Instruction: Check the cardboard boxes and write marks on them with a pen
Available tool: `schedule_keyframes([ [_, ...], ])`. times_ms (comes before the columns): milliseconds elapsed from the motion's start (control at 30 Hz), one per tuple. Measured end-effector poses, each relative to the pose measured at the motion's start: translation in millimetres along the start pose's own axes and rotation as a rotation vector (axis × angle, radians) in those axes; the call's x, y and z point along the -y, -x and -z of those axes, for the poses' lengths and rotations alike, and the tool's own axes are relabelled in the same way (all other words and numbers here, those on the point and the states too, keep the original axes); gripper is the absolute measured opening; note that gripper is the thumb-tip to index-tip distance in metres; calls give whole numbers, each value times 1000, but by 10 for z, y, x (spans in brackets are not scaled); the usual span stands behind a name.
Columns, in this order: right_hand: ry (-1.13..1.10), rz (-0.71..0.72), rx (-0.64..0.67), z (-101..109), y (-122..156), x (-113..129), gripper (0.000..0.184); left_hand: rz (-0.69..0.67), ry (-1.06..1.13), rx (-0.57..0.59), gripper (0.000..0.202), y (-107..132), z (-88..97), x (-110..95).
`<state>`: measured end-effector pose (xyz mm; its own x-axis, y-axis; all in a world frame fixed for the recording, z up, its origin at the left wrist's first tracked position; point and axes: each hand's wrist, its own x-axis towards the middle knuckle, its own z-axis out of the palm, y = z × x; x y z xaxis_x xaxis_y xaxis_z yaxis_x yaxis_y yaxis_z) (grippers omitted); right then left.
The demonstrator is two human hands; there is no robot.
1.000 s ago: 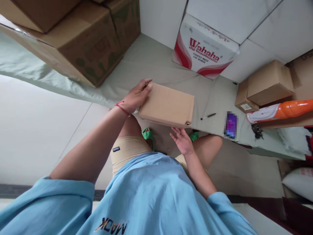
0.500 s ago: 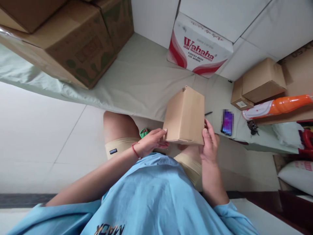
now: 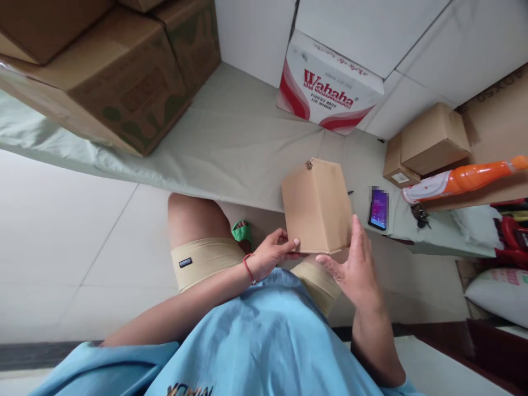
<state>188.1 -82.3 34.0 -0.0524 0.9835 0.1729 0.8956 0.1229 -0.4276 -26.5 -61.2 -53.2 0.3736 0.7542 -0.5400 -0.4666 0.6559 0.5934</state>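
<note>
A plain brown cardboard box (image 3: 317,206) is tilted in front of me, over my lap at the edge of the cloth-covered surface. My left hand (image 3: 277,250) grips its lower left edge, thumb on the side face and the other fingers underneath, partly hidden. Beside the lower right corner, my right hand (image 3: 353,264) has its thumb and fingers spread apart, the fingertips close to the box's right side; whether they touch it I cannot tell. A small torn spot shows at the box's top corner.
A Wahaha water carton (image 3: 330,88) stands against the wall on the pale green cloth (image 3: 231,126). Large cartons (image 3: 124,82) are stacked at left. To the right lie a phone (image 3: 378,209), keys (image 3: 419,214), an orange bottle (image 3: 470,179) and smaller boxes (image 3: 435,137).
My right hand has let go of the box's right side and spread its thumb away. The box has turned and come slightly nearer, with my left hand moving right along with it.
</note>
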Motion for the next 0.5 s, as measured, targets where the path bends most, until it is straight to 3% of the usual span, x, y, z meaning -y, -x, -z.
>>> schedule_keyframes([
  [133, 43, -38, -20, -3, -91, -9, 120, -5, -23, 31, 78, -35, -104, 49],
  [267, -41, -132, -115, -39, -183, -65, 101, -61, -144, 58, 69, -66, -127, 47],
  [400, -154, -198, -234, 106, -327, -275, 88, -46, -246, 5, 56, -107, -10, 37],
  [500, -25, -219, -384, 288, -671, -572, 85, -35, -244, -83, 55, -88, 183, 21],
])
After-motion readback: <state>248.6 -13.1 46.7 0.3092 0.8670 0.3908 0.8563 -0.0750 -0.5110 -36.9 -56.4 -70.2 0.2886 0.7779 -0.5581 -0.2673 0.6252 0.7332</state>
